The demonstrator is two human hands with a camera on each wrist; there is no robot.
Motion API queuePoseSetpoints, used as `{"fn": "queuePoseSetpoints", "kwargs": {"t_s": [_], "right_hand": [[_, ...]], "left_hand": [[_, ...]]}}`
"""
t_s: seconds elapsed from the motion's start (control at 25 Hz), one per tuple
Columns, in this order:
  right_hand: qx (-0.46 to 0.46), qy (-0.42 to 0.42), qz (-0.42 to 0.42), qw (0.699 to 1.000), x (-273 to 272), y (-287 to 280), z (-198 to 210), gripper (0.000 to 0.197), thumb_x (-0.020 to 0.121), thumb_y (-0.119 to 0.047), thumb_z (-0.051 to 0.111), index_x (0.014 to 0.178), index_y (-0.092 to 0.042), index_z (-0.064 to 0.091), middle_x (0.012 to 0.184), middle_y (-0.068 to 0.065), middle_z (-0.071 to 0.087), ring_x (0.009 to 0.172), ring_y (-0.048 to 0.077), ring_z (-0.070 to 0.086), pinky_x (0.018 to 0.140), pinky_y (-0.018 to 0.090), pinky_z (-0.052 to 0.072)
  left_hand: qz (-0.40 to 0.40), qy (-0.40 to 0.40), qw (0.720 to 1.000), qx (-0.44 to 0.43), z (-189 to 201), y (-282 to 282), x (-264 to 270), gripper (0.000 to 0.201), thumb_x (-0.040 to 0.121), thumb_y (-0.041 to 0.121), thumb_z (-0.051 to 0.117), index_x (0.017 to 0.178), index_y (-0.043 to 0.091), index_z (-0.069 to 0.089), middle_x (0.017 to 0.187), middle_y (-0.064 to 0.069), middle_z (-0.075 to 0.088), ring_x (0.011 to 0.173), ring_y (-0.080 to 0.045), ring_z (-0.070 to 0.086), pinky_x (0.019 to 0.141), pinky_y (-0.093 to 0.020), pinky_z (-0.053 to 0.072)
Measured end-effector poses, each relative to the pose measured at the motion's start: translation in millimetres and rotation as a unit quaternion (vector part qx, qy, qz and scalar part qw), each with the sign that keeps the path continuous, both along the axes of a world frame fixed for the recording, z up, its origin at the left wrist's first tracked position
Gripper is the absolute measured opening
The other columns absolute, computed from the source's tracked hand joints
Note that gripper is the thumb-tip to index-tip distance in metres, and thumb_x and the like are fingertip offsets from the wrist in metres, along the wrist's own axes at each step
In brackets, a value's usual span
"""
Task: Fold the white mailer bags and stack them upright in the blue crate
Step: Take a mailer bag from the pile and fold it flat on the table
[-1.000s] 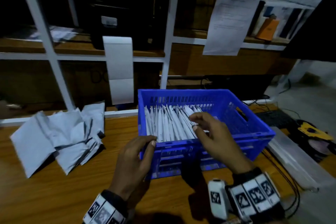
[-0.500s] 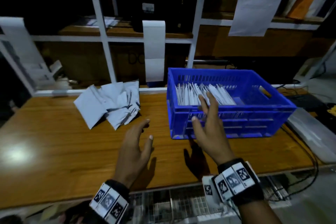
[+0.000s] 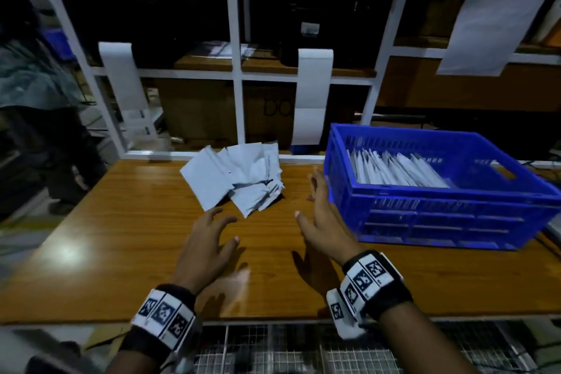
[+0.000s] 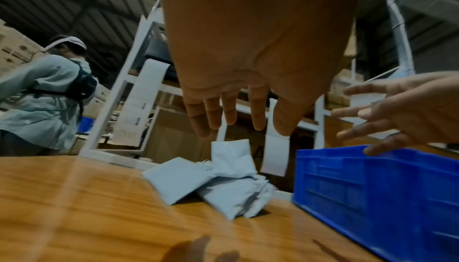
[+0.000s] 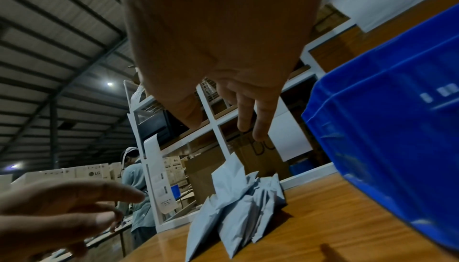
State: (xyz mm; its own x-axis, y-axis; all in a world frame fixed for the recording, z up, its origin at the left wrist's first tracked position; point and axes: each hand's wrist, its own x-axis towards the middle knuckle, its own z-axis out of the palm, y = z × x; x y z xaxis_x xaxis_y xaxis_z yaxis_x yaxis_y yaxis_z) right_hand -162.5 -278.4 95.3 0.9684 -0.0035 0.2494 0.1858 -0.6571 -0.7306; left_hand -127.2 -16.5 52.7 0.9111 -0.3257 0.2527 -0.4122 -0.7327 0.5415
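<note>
Loose mailer bags (image 3: 236,174) lie just beyond both hands (image 3: 206,247) (empty, spread).

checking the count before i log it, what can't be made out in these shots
- How many loose mailer bags remain: they overlap in a heap in every view.
- How many folded bags stand in the blue crate: head view too small, crate wall hides them in both wrist views.
- Print on the hanging paper sheet: blurred, cut by the head view's edge.

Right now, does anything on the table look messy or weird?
Yes, a little. The loose white mailer bags lie in a crumpled, overlapping heap on the wooden table, left of the blue crate. The bags inside the crate stand in a neat, slightly leaning row.
</note>
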Motion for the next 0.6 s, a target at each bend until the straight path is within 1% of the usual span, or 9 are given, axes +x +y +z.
{"fn": "queuePoseSetpoints", "kwargs": {"t_s": [0.08, 0.12, 0.2, 0.28, 0.32, 0.36, 0.44, 0.52, 0.6], "right_hand": [[0.009, 0.020, 0.014, 1.000, 26, 27, -1, 0.094, 0.099, -0.023, 0.056, 0.152, -0.042, -0.020, 0.162, -0.012, 0.015, 0.141, 0.014, 0.035, 0.110, 0.035, 0.035], [0.009, 0.031, 0.014, 0.999, 37, 38, -4, 0.097, 0.098, -0.021, 0.057, 0.152, -0.042, -0.021, 0.159, -0.012, 0.021, 0.135, 0.014, 0.040, 0.107, 0.035, 0.039], [0.025, 0.056, 0.011, 0.998, 60, 61, -14, 0.099, 0.095, -0.023, 0.059, 0.149, -0.049, -0.021, 0.158, -0.002, 0.032, 0.126, 0.023, 0.052, 0.102, 0.046, 0.048], [0.043, 0.092, 0.011, 0.995, 85, 81, -26, 0.093, 0.095, -0.025, 0.059, 0.153, -0.045, -0.011, 0.145, 0.011, 0.049, 0.118, 0.032, 0.058, 0.098, 0.053, 0.050], [0.037, 0.119, 0.010, 0.992, 95, 89, -29, 0.085, 0.097, -0.026, 0.058, 0.157, -0.035, -0.001, 0.140, 0.014, 0.053, 0.118, 0.034, 0.058, 0.101, 0.051, 0.049], [0.027, 0.148, 0.010, 0.989, 107, 96, -31, 0.073, 0.099, -0.027, 0.057, 0.158, -0.024, 0.014, 0.142, 0.015, 0.053, 0.122, 0.031, 0.056, 0.105, 0.045, 0.046], [0.023, 0.203, -0.002, 0.979, 126, 106, -36, 0.050, 0.102, -0.027, 0.054, 0.148, -0.010, 0.043, 0.145, 0.010, 0.052, 0.128, 0.023, 0.053, 0.103, 0.029, 0.042], [0.063, 0.224, -0.025, 0.972, 143, 116, -43, 0.032, 0.101, -0.020, 0.055, 0.130, -0.009, 0.061, 0.128, 0.011, 0.064, 0.108, 0.018, 0.062, 0.088, 0.026, 0.049], [0.123, 0.244, -0.066, 0.960, 156, 131, -50, 0.020, 0.099, -0.016, 0.055, 0.118, -0.014, 0.062, 0.105, 0.011, 0.070, 0.085, 0.017, 0.065, 0.068, 0.027, 0.055]], "left_hand": [[0.013, 0.021, 0.999, 0.042, -9, 20, 33, 0.042, 0.097, 0.035, 0.063, 0.137, 0.024, 0.055, 0.154, -0.008, 0.038, 0.141, -0.029, 0.035, 0.106, -0.043, 0.038], [0.016, 0.038, 0.995, 0.087, -14, 25, 49, 0.046, 0.097, 0.037, 0.061, 0.140, 0.024, 0.052, 0.156, -0.009, 0.036, 0.142, -0.030, 0.033, 0.108, -0.044, 0.037], [0.001, 0.059, 0.976, 0.209, -29, 35, 81, 0.051, 0.099, 0.042, 0.057, 0.146, 0.026, 0.045, 0.160, -0.010, 0.028, 0.146, -0.031, 0.025, 0.111, -0.047, 0.035], [-0.015, 0.094, 0.951, 0.293, -41, 50, 112, 0.053, 0.101, 0.043, 0.051, 0.149, 0.026, 0.037, 0.161, -0.008, 0.027, 0.147, -0.031, 0.024, 0.110, -0.049, 0.035], [-0.010, 0.124, 0.943, 0.307, -45, 56, 124, 0.054, 0.101, 0.040, 0.050, 0.150, 0.024, 0.033, 0.157, -0.008, 0.033, 0.144, -0.032, 0.031, 0.108, -0.050, 0.038], [-0.001, 0.158, 0.942, 0.298, -47, 63, 136, 0.053, 0.101, 0.035, 0.051, 0.148, 0.021, 0.030, 0.150, -0.010, 0.042, 0.137, -0.033, 0.042, 0.104, -0.050, 0.043], [0.003, 0.203, 0.946, 0.253, -53, 76, 151, 0.052, 0.099, 0.027, 0.056, 0.143, 0.015, 0.031, 0.133, -0.013, 0.055, 0.118, -0.036, 0.058, 0.093, -0.050, 0.050], [-0.006, 0.193, 0.955, 0.224, -61, 86, 157, 0.054, 0.097, 0.025, 0.061, 0.141, 0.013, 0.032, 0.123, -0.014, 0.060, 0.108, -0.035, 0.062, 0.086, -0.048, 0.054], [-0.004, 0.180, 0.960, 0.214, -69, 91, 158, 0.068, 0.097, 0.028, 0.063, 0.150, 0.013, 0.023, 0.123, -0.012, 0.062, 0.108, -0.033, 0.063, 0.082, -0.043, 0.053]]}}
